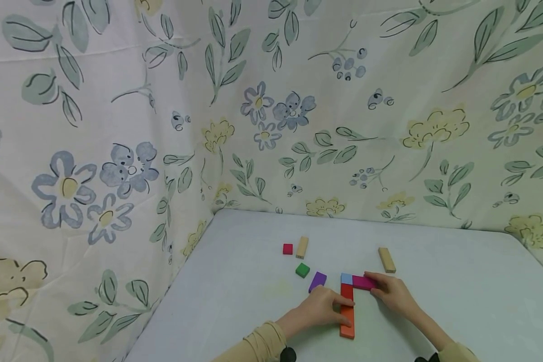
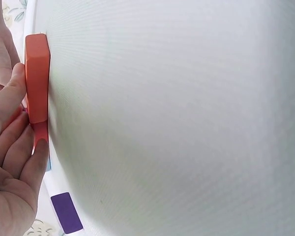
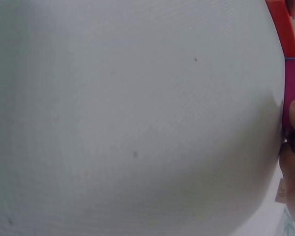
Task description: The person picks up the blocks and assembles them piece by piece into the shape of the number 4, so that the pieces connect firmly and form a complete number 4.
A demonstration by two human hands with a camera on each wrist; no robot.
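An orange block (image 1: 347, 332), a red block (image 1: 346, 290) and a light blue block (image 1: 346, 278) lie end to end in a straight row on the table. A magenta block (image 1: 361, 282) extends to the right from the light blue one, forming a corner. My left hand (image 1: 321, 306) holds the row from its left side, thumb over the orange block (image 2: 38, 81) and fingers at the red block (image 2: 41, 132). With thumb and fingertips, my right hand (image 1: 394, 295) pinches the free right end of the magenta block (image 3: 292, 86).
Just beyond my left hand lies a purple block (image 1: 318, 280). Farther back are a green block (image 1: 302, 270), a small red cube (image 1: 287, 249) and a plain wooden block (image 1: 302, 247). Another wooden block (image 1: 386, 260) lies behind my right hand. Floral cloth (image 1: 271, 151) hangs around the white table (image 1: 235, 261).
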